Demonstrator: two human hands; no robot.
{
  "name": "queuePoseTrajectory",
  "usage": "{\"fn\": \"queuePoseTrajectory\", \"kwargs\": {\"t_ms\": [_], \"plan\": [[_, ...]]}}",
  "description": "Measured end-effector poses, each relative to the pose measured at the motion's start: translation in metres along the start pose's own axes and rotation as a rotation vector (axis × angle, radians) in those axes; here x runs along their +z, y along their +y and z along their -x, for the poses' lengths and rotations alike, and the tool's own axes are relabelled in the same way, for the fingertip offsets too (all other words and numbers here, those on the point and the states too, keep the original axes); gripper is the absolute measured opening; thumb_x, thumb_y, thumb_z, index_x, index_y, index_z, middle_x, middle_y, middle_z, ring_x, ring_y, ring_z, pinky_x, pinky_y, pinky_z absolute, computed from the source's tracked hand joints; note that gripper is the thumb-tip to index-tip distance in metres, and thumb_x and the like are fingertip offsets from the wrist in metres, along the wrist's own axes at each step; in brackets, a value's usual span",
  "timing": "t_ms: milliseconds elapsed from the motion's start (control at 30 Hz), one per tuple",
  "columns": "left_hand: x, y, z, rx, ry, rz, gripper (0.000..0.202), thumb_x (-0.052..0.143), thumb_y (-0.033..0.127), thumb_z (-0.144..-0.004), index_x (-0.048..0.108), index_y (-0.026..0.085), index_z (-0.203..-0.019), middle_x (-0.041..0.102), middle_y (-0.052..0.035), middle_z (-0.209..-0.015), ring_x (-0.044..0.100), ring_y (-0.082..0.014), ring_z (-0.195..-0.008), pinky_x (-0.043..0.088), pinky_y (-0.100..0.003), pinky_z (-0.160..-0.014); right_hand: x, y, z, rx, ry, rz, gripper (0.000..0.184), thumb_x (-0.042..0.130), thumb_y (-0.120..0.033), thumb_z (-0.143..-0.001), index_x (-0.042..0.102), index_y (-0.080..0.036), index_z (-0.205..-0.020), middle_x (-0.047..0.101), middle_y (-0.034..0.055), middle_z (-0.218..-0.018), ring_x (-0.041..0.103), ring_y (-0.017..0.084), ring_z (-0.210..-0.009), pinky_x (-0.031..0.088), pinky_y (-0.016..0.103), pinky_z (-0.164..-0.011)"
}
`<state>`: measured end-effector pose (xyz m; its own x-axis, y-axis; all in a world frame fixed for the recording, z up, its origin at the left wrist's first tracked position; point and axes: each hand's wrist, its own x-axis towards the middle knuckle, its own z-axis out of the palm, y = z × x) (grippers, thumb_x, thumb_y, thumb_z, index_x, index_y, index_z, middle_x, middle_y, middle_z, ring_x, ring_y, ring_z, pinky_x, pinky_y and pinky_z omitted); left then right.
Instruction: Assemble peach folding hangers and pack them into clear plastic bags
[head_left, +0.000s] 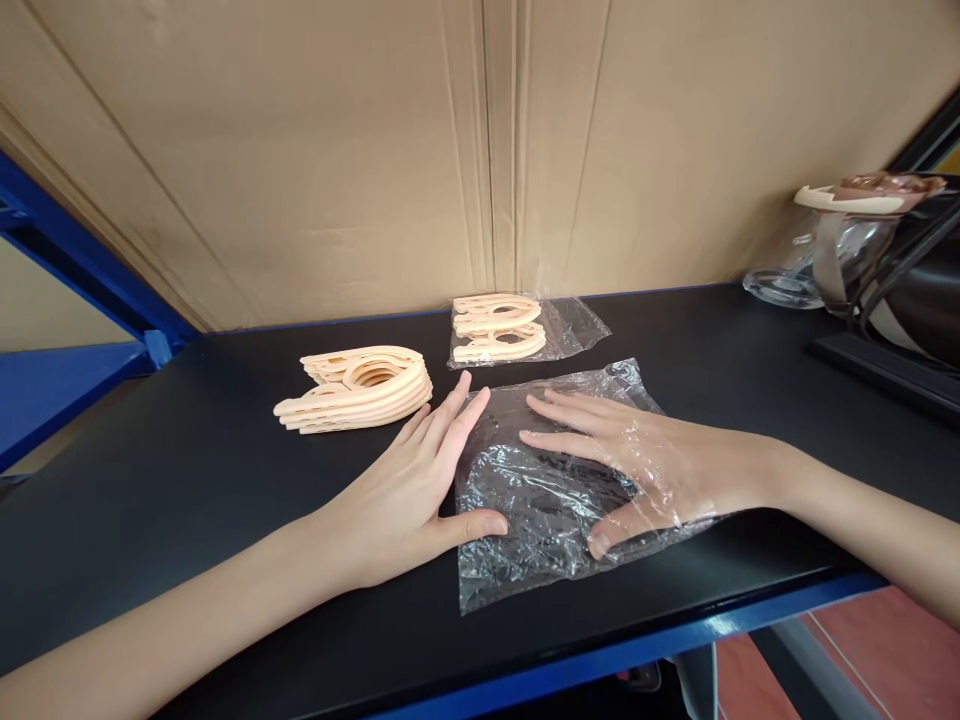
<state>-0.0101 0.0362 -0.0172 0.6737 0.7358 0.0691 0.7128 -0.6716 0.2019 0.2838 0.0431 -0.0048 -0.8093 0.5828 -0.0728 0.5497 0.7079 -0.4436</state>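
A clear plastic bag (540,500) lies flat and crinkled on the black table. My right hand (607,450) is inside it, entering from the right, with the film over its spread fingers. On the bag's left edge rests my left hand (420,480), fingers stretched out and thumb apart, holding nothing. Just beyond its fingertips to the left is a stack of cream folded plastic hangers (360,390). Behind the bag, more cream folded hangers (499,325) lie in a second clear bag (574,325).
Cardboard (300,180) stands upright along the back of the black tabletop (150,480). A blue metal frame (82,260) rises at the left. At the back right are a clear stand (784,285) and a dark object with straps (922,290).
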Motion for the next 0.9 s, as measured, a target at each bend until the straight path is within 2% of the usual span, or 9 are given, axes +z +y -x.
{"fn": "queuePoseTrajectory", "kwargs": {"t_ms": [167, 300, 433, 533, 633, 700, 800, 900], "plan": [[-0.003, 0.001, 0.0, -0.01, -0.028, -0.02, 0.102, 0.047, 0.072, -0.084, -0.013, 0.026, -0.152, -0.009, -0.0129, -0.16, 0.009, -0.0371, -0.146, 0.029, -0.055, -0.113, -0.023, 0.005, 0.015, 0.132, -0.076, -0.059, 0.088, 0.071, -0.058, -0.073, 0.026, -0.042, -0.148, 0.007, -0.0021, -0.161, 0.006, 0.034, -0.146, 0.014, 0.055, -0.118], [-0.006, 0.0, 0.002, 0.014, -0.074, -0.024, 0.098, 0.043, 0.071, -0.086, -0.016, 0.027, -0.151, -0.011, -0.0115, -0.16, 0.005, -0.0347, -0.147, 0.026, -0.056, -0.114, -0.037, 0.016, 0.027, 0.189, -0.138, -0.041, 0.089, 0.07, -0.057, -0.075, 0.021, -0.043, -0.149, 0.009, -0.0031, -0.161, 0.01, 0.032, -0.146, 0.015, 0.054, -0.118], [-0.012, 0.003, 0.004, 0.063, -0.108, -0.027, 0.091, 0.04, 0.065, -0.091, -0.016, 0.025, -0.151, -0.01, -0.0094, -0.16, 0.001, -0.0325, -0.147, 0.021, -0.056, -0.116, -0.04, 0.026, 0.033, 0.224, -0.121, -0.014, 0.09, 0.071, -0.055, -0.075, 0.021, -0.044, -0.149, 0.011, -0.0031, -0.161, 0.012, 0.033, -0.146, 0.018, 0.055, -0.117], [-0.026, 0.009, 0.004, 0.108, -0.097, -0.039, 0.091, 0.041, 0.066, -0.09, -0.014, 0.027, -0.152, -0.009, -0.0072, -0.161, 0.003, -0.0327, -0.147, 0.02, -0.055, -0.117, -0.037, 0.024, 0.032, 0.209, -0.085, -0.032, 0.09, 0.073, -0.053, -0.073, 0.025, -0.042, -0.148, 0.015, -0.0016, -0.16, 0.017, 0.034, -0.145, 0.022, 0.055, -0.116], [-0.048, 0.007, 0.004, 0.093, 0.003, -0.091, 0.091, 0.044, 0.068, -0.088, -0.009, 0.031, -0.152, -0.004, -0.0031, -0.162, 0.006, -0.0314, -0.147, 0.019, -0.053, -0.118, -0.033, 0.015, 0.029, 0.192, -0.071, -0.036, 0.088, 0.073, -0.053, -0.074, 0.027, -0.04, -0.148, 0.017, -0.0008, -0.159, 0.019, 0.034, -0.144, 0.023, 0.054, -0.116], [-0.063, -0.005, 0.006, 0.054, 0.081, -0.159, 0.088, 0.045, 0.068, -0.088, -0.003, 0.033, -0.153, 0.0, -0.0005, -0.162, 0.005, -0.0306, -0.148, 0.015, -0.054, -0.118, -0.03, 0.01, 0.028, 0.202, -0.072, -0.01, 0.087, 0.069, -0.055, -0.076, 0.025, -0.039, -0.149, 0.015, -0.0012, -0.159, 0.017, 0.033, -0.145, 0.022, 0.054, -0.117], [-0.081, -0.037, 0.01, -0.049, 0.116, -0.243, 0.095, 0.045, 0.076, -0.082, 0.006, 0.026, -0.153, 0.009, -0.007, -0.161, 0.007, -0.032, -0.147, 0.013, -0.056, -0.116, -0.024, 0.006, 0.03, 0.22, -0.036, 0.017, 0.082, 0.065, -0.056, -0.08, 0.024, -0.039, -0.149, 0.015, -0.002, -0.159, 0.018, 0.033, -0.145, 0.023, 0.054, -0.117], [-0.093, -0.067, 0.015, -0.231, 0.071, -0.221, 0.098, 0.043, 0.08, -0.079, 0.014, 0.021, -0.152, 0.019, -0.0126, -0.159, 0.013, -0.0398, -0.144, 0.02, -0.063, -0.11, -0.021, 0.007, 0.032, 0.211, -0.011, 0.009, 0.08, 0.066, -0.055, -0.08, 0.027, -0.039, -0.148, 0.019, -0.0028, -0.158, 0.022, 0.034, -0.144, 0.027, 0.052, -0.116]]}}
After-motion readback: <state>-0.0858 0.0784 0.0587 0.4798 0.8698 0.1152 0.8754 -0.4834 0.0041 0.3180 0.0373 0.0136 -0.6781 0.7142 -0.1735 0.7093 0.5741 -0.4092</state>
